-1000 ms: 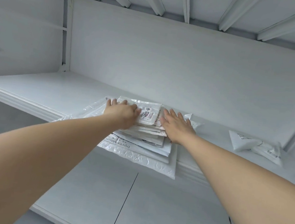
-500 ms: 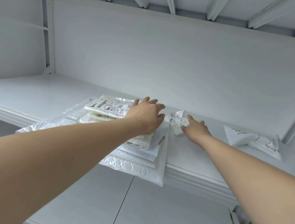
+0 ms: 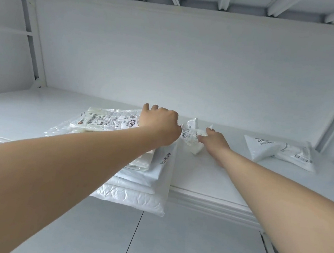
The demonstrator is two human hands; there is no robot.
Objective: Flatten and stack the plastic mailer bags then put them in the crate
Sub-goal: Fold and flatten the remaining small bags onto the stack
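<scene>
The stack of mailer bags lay on the white shelf, its near edge overhanging the front lip. The left hand was over the stack's far right corner, fingers curled (whether they gripped anything could not be told). The right hand pinched a crumpled mailer bag just beside the stack. A second crumpled bag lay well apart, to the right.

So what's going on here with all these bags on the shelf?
A person is sorting plastic mailer bags on a white shelf. Their left hand rests on a stack of flattened mailers that overhangs the shelf's front edge, while the right hand pinches a small crumpled mailer just beside the stack. Another unflattened mailer lies further right, untouched.
</scene>
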